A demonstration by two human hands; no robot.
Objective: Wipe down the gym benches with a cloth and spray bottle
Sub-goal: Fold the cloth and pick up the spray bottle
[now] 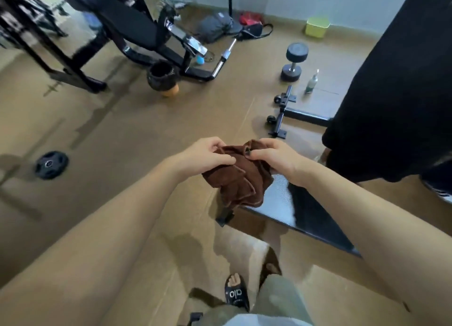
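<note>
A crumpled brown cloth [241, 179] hangs between both hands at the middle of the view. My left hand [208, 155] pinches its upper left edge, and my right hand [276, 157] pinches its upper right edge. Below and to the right of the cloth lies the flat black bench pad [310, 215], running toward the lower right. A second black bench [132, 25] stands inclined at the upper left. The spray bottle [312, 81] stands upright on the floor at the upper right, far from both hands.
A dumbbell [294, 59] rests near the spray bottle. A weight plate [50, 165] lies on the brown floor at left. Bags [217, 26] and a yellow-green bin [317, 27] sit by the far wall. A person in black [401, 93] stands at the right. My sandalled foot [236, 294] is below.
</note>
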